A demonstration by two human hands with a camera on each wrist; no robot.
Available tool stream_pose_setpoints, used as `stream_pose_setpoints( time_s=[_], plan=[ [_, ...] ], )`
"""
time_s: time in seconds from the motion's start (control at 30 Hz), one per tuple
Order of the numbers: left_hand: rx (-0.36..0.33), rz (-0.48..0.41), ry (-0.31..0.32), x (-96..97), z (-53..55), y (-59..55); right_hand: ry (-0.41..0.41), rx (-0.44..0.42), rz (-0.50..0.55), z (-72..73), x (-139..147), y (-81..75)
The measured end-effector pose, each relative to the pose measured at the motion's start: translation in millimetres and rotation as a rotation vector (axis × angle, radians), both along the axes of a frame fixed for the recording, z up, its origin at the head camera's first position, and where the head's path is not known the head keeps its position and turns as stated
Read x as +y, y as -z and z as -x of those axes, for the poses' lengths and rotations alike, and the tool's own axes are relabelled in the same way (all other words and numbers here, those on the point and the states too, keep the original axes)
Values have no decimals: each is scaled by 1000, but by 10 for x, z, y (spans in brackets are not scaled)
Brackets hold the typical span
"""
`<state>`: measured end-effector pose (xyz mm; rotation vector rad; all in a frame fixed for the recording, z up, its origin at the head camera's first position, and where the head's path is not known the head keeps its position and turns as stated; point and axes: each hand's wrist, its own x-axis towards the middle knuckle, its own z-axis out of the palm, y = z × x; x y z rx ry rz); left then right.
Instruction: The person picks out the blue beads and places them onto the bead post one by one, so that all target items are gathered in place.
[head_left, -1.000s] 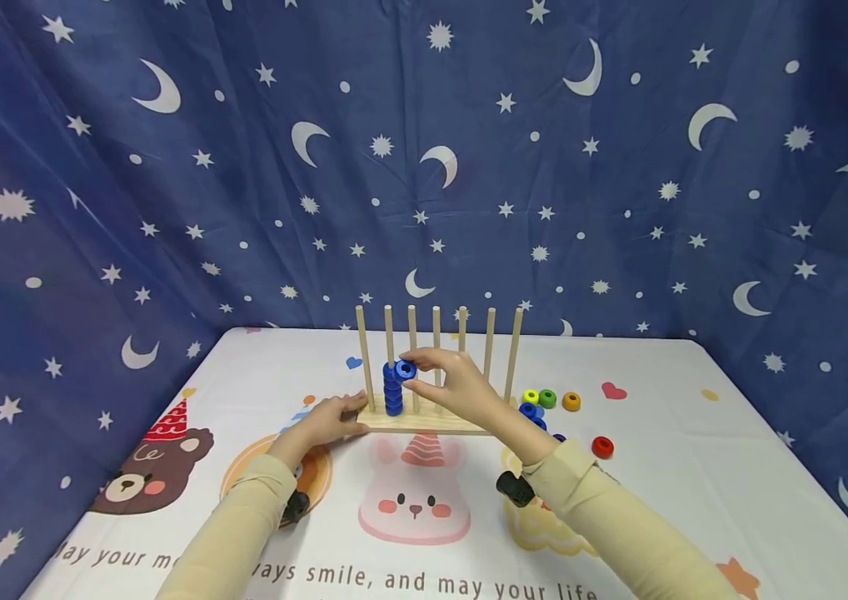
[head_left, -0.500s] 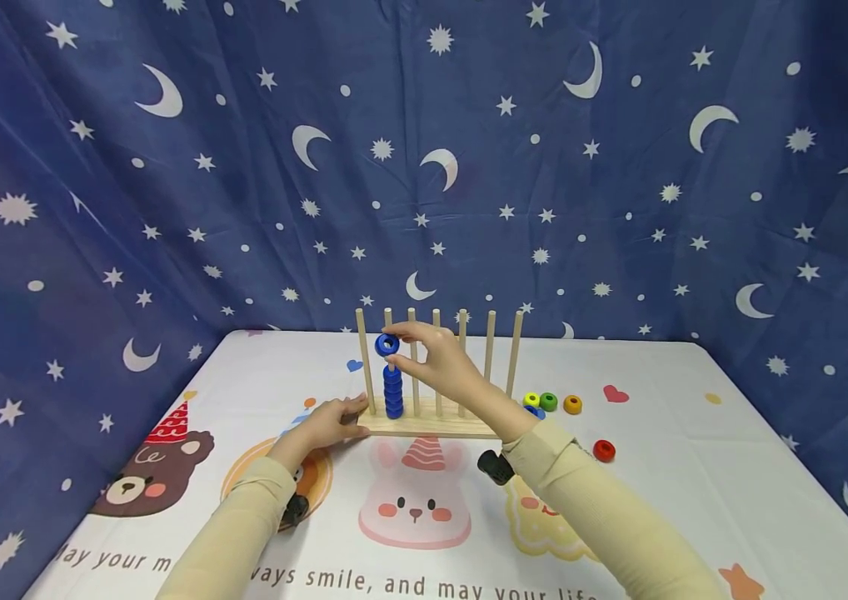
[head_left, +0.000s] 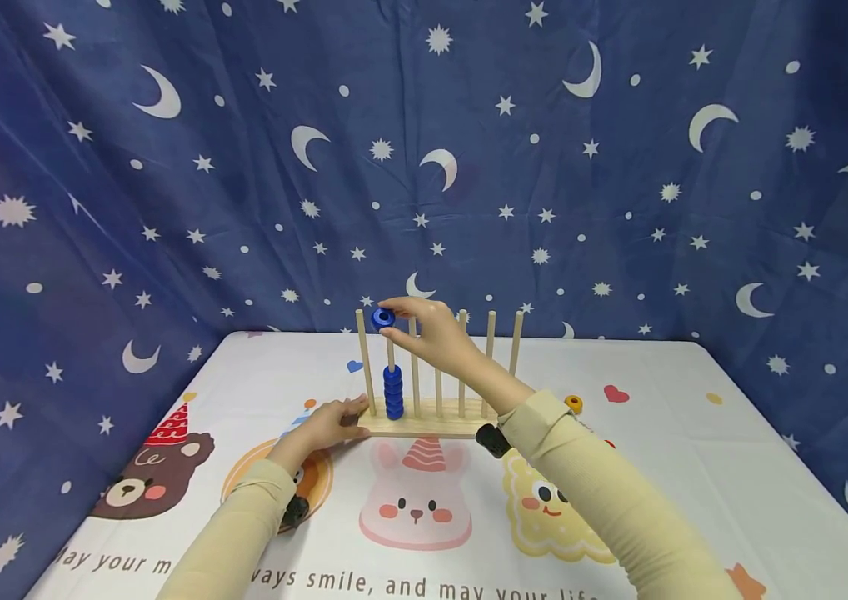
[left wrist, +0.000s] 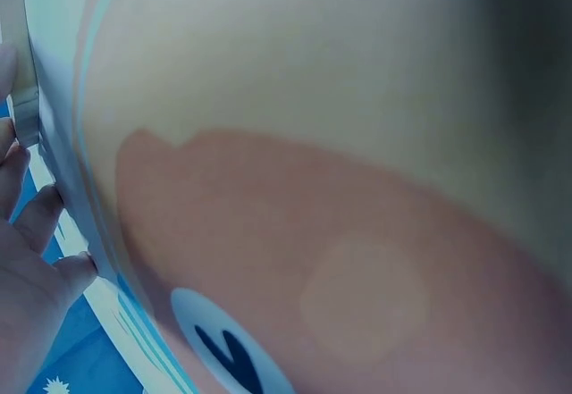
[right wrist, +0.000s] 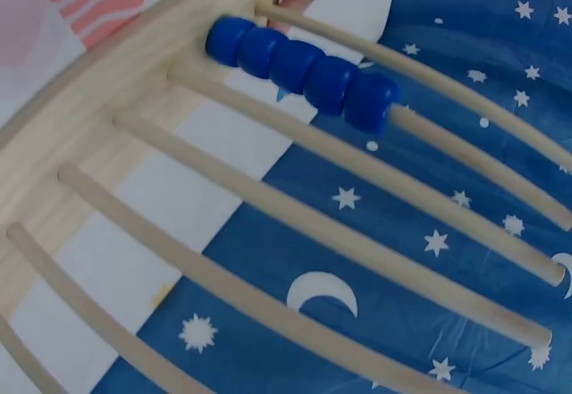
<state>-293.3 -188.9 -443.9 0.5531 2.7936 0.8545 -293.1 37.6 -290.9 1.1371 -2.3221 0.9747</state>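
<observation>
A wooden peg rack (head_left: 431, 423) with a row of upright pegs stands on the table. Several blue beads (head_left: 393, 392) are stacked low on its second peg from the left; the right wrist view shows the same blue stack (right wrist: 299, 68) close up. Between thumb and fingertips, my right hand (head_left: 435, 333) pinches another blue bead (head_left: 382, 317), tilted at the top of that peg; whether the peg tip is inside its hole I cannot tell. My left hand (head_left: 326, 423) grips the left end of the rack's base, thumb in front. Its fingers (left wrist: 40, 220) show at the left wrist view's edge.
An orange bead (head_left: 573, 404) lies right of the rack. A red bead (head_left: 609, 444) peeks out behind the right sleeve (head_left: 581, 475), which hides part of the table. A blue star-patterned curtain (head_left: 469, 167) hangs behind the printed tablecloth (head_left: 664, 483).
My right hand has carried the blue bead up and slightly left, from beside the stack to the second peg's top. The left hand stays at the base.
</observation>
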Motion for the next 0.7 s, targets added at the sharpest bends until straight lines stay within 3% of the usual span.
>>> stream_pose_setpoints(
  time_s=[0.3, 0.7],
  plan=[
    [18, -22, 4, -7, 0, 42, 39, -49, 11, 144, 11, -130],
    [23, 6, -3, -28, 15, 36, 73, -117, -31, 283, -49, -181]
  ],
)
